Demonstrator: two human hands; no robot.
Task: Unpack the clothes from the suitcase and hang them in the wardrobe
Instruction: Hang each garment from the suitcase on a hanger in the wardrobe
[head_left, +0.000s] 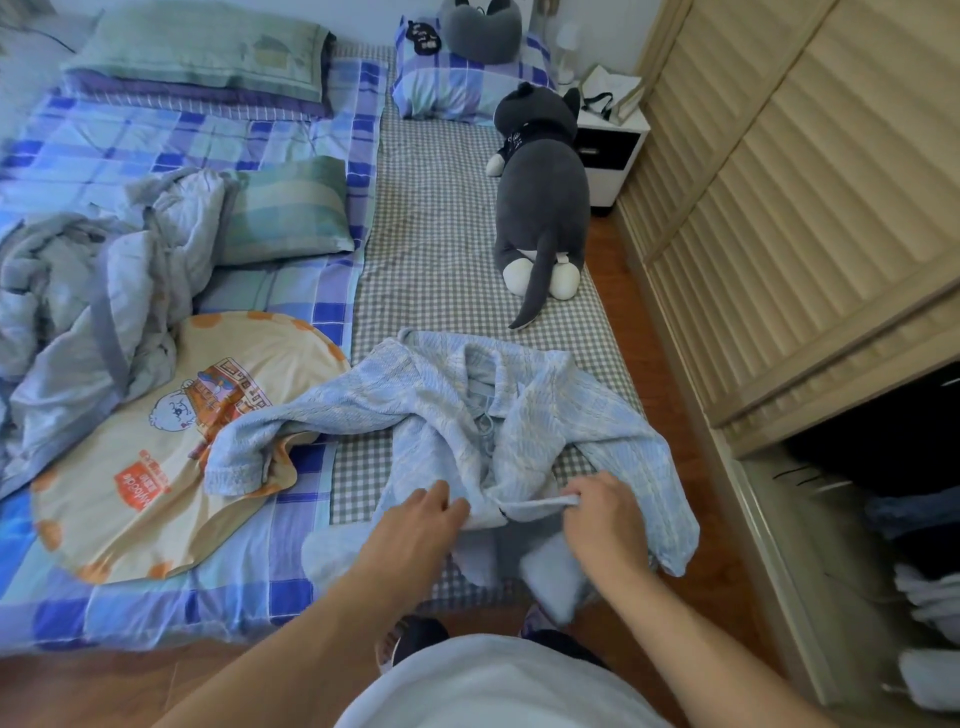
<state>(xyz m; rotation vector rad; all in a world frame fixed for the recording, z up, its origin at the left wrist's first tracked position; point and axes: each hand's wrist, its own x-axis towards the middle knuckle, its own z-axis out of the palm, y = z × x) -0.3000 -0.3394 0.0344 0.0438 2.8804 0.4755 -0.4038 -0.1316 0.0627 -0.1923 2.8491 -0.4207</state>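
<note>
Both hands (519, 519) gripping sweater (519, 410) hem

White top (498, 686), bare forearms

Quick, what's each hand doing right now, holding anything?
Left hand: fingers curled, gripping the hem of the light blue knitted sweater.
Right hand: pinching the same sweater's hem.

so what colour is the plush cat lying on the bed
Dark grey with white paws, plush cat, seen in the head view.
</note>
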